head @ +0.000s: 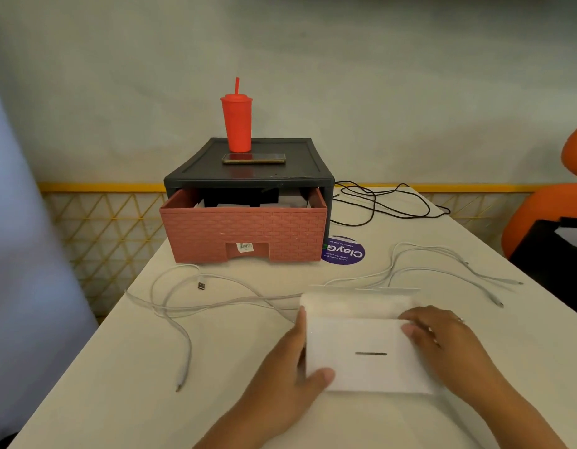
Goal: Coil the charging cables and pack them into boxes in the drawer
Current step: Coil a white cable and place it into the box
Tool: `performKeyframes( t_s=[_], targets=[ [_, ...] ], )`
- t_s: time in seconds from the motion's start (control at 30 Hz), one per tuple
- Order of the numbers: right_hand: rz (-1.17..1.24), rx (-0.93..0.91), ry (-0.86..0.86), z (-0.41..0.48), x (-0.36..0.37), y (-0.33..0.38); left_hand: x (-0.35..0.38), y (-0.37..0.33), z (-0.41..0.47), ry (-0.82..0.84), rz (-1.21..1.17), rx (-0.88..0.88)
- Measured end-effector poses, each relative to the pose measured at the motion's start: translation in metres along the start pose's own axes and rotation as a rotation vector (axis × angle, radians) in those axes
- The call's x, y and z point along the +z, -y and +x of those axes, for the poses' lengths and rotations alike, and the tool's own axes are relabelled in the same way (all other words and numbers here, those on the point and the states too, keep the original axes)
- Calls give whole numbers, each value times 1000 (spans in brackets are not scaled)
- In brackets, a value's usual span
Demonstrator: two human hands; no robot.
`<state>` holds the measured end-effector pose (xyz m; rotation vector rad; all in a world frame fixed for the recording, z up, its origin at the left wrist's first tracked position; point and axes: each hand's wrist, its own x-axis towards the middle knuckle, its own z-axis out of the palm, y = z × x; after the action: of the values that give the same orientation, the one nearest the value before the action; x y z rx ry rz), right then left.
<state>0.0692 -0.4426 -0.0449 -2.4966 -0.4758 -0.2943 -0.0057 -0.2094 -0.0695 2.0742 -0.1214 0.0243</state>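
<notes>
A white box (pixel 361 345) with a dark slot on its lid lies on the table in front of me. My left hand (pixel 290 380) grips its left side, thumb on the lid's near corner. My right hand (pixel 442 338) rests on its right edge, fingers on the lid. White charging cables sprawl loose on the table, one (pixel 183 306) to the left and another (pixel 442 264) to the right. A black cable (pixel 378 205) lies further back. The pink brick-patterned drawer (pixel 243 236) stands pulled open from its black cabinet (pixel 248 171), with dark and grey boxes inside.
A red tumbler (pixel 237 123) with a straw and a phone (pixel 254 158) sit on top of the cabinet. A purple round sticker (pixel 345 251) is beside the drawer. An orange chair (pixel 546 205) and a black bag (pixel 553 254) stand at the right table edge.
</notes>
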Motion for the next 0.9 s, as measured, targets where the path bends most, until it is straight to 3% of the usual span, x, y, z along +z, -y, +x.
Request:
performKeyframes(
  t_s=[0.17,0.53,0.77,0.9],
  targets=[
    [13,248,-102,-4,-18,-40,42,-10,20,135,268,132],
    [-90,430,-43,8,-66,-92,72,-25,29,258,645,299],
    [-212,470,3,21,-70,-99,64,-19,26,256,644,288],
    [-288,431,-23,26,-68,-90,44,-1,24,142,615,269]
  ],
)
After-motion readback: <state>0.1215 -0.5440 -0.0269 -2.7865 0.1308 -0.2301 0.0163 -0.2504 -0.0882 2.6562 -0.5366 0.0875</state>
